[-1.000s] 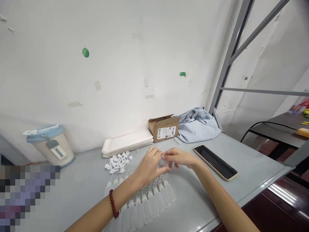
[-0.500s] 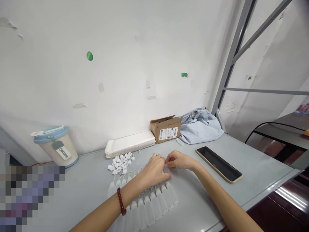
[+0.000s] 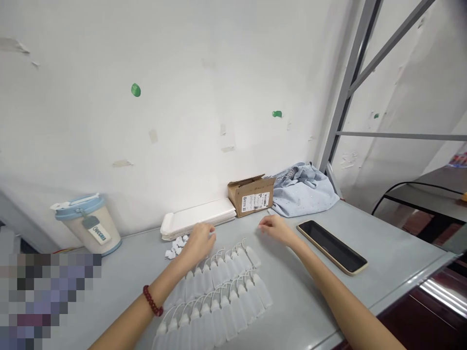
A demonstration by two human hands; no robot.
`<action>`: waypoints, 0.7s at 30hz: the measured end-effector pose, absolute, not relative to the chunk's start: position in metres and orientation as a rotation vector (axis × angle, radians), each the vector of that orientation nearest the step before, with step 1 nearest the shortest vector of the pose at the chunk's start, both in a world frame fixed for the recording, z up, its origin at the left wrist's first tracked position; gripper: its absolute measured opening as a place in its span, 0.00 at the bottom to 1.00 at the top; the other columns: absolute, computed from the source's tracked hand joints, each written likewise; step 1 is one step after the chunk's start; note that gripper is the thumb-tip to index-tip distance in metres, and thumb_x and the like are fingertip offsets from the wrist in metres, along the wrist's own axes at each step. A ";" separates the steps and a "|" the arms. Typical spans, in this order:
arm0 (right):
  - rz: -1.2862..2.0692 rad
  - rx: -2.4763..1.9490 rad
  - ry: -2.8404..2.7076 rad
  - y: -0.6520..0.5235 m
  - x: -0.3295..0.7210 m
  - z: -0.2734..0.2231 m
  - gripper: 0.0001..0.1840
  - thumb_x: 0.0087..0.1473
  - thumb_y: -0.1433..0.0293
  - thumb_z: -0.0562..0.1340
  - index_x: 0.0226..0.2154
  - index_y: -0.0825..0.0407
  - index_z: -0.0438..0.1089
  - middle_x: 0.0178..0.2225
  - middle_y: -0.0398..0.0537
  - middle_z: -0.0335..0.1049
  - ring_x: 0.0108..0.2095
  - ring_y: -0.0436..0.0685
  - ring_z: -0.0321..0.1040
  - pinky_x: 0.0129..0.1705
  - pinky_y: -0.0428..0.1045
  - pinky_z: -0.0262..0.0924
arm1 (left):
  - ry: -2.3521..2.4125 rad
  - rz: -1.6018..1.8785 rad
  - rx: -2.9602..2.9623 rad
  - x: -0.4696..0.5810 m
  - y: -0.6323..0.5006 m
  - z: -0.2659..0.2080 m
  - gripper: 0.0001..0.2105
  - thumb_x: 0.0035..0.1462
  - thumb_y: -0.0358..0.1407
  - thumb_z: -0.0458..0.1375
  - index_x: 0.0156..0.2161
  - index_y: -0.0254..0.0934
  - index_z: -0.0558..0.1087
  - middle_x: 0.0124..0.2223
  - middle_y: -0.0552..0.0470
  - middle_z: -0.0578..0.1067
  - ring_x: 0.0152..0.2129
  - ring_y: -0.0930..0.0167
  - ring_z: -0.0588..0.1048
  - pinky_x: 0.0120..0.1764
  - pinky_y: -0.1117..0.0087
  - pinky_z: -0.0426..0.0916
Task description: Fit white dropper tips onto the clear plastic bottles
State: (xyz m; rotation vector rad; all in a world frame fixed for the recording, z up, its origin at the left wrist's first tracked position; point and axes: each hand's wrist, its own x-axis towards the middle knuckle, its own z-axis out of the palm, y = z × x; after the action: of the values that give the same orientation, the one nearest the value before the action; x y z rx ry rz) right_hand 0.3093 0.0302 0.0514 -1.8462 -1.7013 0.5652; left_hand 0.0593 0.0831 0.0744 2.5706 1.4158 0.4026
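Starting far left: lidded cup (image 3: 88, 227) with a blue lid and a hanging tag, standing against the wall on the grey table (image 3: 383, 243). Next, a flat stack of white trays (image 3: 199, 221) along the wall.

Left hand (image 3: 200, 241) (red bead bracelet on that wrist) sits over the pile of loose white caps (image 3: 175, 248), fingers curled down onto it; can't tell whether a cap is actually pinched, the fingertips are hidden. The caps lie just in front of the trays, at the left end of the bottle rows.

Small squeeze bottles (image 3: 219, 287) lie on the table in two slanted rows, side by side and touching, nozzle ends toward the wall, between the two forearms. Each has a thin tethered tip.

Right hand (image 3: 276, 228) hovers just past the far right end of the upper row, fingers loosely bent, thumb and forefinger close together; looks empty, but too small to be sure.

Behind it: open cardboard box (image 3: 251, 195) with a barcode label, then crumpled light-blue cloth (image 3: 304, 192) in the corner. Phone (image 3: 331, 247) lies face up, screen dark, just right of the right hand. Grey metal frame (image 3: 346, 87) rises at the table's right rear.
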 end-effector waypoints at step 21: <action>-0.116 -2.225 -1.732 0.048 0.329 0.019 0.22 0.56 0.75 0.51 0.53 0.52 0.61 0.50 0.56 0.64 0.49 0.66 0.58 0.44 0.57 0.55 | 1.582 0.244 2.564 0.070 0.114 0.062 0.14 0.59 0.37 0.54 0.50 0.35 0.65 0.49 0.46 0.69 0.41 0.66 0.72 0.41 0.59 0.69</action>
State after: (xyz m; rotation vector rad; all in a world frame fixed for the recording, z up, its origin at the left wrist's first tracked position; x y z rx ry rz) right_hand 0.3294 0.0483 0.0193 -2.2245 -1.7318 -0.1163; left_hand 0.0697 0.1140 0.0624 2.5644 1.5824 0.2443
